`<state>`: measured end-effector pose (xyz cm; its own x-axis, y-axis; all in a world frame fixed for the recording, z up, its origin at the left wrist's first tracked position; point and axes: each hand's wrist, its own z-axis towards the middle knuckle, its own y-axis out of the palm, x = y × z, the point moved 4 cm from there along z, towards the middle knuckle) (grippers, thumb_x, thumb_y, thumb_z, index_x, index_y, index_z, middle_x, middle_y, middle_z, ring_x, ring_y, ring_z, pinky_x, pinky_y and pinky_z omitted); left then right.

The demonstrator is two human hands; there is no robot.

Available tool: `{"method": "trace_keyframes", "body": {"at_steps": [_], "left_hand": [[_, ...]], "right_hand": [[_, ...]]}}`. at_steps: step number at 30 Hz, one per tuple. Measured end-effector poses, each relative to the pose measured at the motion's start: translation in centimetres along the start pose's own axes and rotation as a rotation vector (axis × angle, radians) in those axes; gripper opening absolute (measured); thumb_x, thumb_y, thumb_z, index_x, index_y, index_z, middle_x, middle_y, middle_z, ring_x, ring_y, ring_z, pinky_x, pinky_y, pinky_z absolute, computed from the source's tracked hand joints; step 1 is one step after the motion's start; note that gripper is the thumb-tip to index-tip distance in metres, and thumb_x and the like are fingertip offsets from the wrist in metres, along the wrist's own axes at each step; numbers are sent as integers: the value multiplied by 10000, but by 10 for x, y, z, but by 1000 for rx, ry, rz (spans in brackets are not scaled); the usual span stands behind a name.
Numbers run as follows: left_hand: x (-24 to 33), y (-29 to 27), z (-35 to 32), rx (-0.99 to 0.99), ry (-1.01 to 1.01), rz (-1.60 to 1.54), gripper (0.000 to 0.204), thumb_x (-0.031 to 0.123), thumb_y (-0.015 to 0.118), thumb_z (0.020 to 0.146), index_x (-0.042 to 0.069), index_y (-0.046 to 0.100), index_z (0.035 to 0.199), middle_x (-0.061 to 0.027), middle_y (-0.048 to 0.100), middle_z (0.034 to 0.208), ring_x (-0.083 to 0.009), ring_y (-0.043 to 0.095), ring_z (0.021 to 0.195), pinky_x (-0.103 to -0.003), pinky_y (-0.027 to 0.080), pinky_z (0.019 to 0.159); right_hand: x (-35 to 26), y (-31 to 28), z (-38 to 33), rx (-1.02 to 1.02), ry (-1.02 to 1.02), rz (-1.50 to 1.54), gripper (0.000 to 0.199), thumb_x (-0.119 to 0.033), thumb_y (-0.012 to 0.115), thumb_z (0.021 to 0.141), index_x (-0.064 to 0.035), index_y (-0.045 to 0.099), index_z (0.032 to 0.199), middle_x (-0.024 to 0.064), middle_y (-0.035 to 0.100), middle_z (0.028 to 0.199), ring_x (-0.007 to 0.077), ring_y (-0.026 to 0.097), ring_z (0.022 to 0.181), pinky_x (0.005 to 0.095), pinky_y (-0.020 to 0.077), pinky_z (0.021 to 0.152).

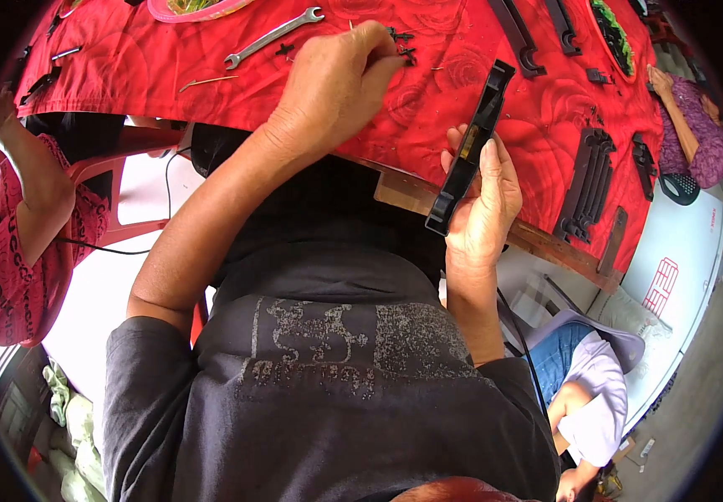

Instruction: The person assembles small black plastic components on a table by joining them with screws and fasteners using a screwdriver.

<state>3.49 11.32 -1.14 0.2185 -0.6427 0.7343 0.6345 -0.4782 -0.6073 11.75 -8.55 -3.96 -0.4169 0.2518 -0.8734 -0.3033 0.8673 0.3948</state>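
- right hand [485, 201] closed around long flat black plastic bracket [470, 149], held tilted over the counter [462, 100] edge
- left hand [336, 84] fingers pinched at small black clips [403, 46] on red rose-print cloth
- steel open-end wrench [273, 36] lies just beyond left hand
- stack of ribbed black parts [589, 186] near right edge, well apart from the hands

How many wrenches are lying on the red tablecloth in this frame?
1. A silver wrench lies on the red tablecloth, just left of the left hand. Others may be hidden beyond the picture's edge.
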Motion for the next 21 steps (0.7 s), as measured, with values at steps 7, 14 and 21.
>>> {"method": "trace_keyframes", "body": {"at_steps": [7, 14, 21], "left_hand": [[9, 25, -21, -445, -394, -741, 149, 55, 640, 935, -30, 641, 1057, -32, 668, 849, -95, 659, 752, -230, 529, 694], [9, 29, -29, -480, -513, -869, 146, 74, 651, 935, -28, 644, 1039, -45, 680, 888, -128, 698, 825, -240, 555, 746], [14, 30, -35, -484, -535, -894, 103, 82, 647, 945, 23, 653, 1030, -25, 676, 865, -102, 686, 720, -236, 564, 647]], "right_hand": [[-2, 7, -3, -60, -3, -3, 289, -122, 602, 994, 41, 577, 1231, 104, 685, 1051, 189, 696, 942, 307, 597, 773], [0, 7, -3, -119, -33, 17, 311, -89, 595, 992, 71, 553, 1255, 103, 684, 1056, 170, 684, 935, 279, 572, 807], [6, 1, 1, -100, -74, -57, 303, -120, 580, 1002, 51, 569, 1252, 151, 693, 1095, 197, 703, 930, 266, 577, 780]]}}
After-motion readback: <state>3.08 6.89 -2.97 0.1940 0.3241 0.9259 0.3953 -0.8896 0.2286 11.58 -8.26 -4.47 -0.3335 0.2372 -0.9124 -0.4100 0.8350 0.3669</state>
